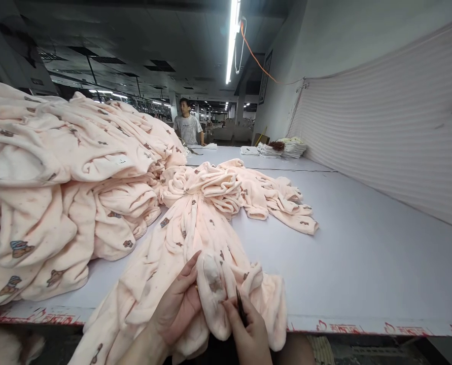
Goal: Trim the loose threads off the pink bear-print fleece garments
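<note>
A pale pink fleece garment (195,233) with small bear prints lies bunched on the table and hangs over its front edge. My left hand (180,304) holds one of its open cuffs (212,284), thumb at the rim and fingers partly hidden behind the cloth. At the cuff's right side, my right hand (246,324) grips dark, pointed thread snips (240,304), with the tip upward. Its thumb and finger also touch the cuff edge. Most of the tool is hidden in the hand.
A high heap of similar pink garments (58,152) fills the left of the white table (355,253). More pink sleeves (275,197) lie beyond my hands. Folded cloth stacks (292,147) sit at the far end, where a person (187,124) stands. A striped sheet (393,121) covers the right wall.
</note>
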Available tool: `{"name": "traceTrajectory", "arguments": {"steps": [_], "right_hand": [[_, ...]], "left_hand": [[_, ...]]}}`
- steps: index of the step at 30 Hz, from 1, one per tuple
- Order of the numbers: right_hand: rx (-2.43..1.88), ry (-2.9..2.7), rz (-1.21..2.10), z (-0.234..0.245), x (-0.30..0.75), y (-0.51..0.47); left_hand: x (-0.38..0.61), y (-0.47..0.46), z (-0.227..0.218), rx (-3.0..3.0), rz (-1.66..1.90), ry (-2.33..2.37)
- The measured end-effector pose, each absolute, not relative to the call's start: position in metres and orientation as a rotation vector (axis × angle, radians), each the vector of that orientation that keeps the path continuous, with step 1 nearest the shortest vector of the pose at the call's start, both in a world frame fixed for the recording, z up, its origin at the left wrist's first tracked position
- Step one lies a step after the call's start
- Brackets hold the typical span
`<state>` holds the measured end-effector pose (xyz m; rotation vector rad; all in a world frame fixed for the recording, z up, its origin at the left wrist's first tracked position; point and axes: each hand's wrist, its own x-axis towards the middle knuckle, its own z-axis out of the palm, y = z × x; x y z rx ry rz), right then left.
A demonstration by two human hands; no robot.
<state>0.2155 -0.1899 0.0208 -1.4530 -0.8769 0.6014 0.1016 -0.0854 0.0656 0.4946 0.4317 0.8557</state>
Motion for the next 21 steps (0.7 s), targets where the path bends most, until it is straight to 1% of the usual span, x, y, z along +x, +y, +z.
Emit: {"name": "traceTrajectory", "arguments": {"steps": [3,6,13,17,21], "right_hand": [[-1.408,-0.827,0.608,0.021,0.221,-0.197],[-1.431,-0.891,0.57,0.015,0.223,-0.2],[-1.482,-1.111,0.284,0.009,0.212,-0.196],[-1.523,-1.106,0.24,0.015,0.212,-0.194],[-1.567,-1.016,0.244,0.019,0.222,-0.198]], "left_hand": [[0.1,-0.086,0.07,0.503,0.84,0.39],[0.101,-0.088,0.07,0.485,0.868,0.4],[0.106,-0.093,0.068,0.417,0.894,0.415],[0.11,-0.1,0.071,0.413,0.903,0.412],[0.11,-0.102,0.078,0.442,0.777,0.368]]}}
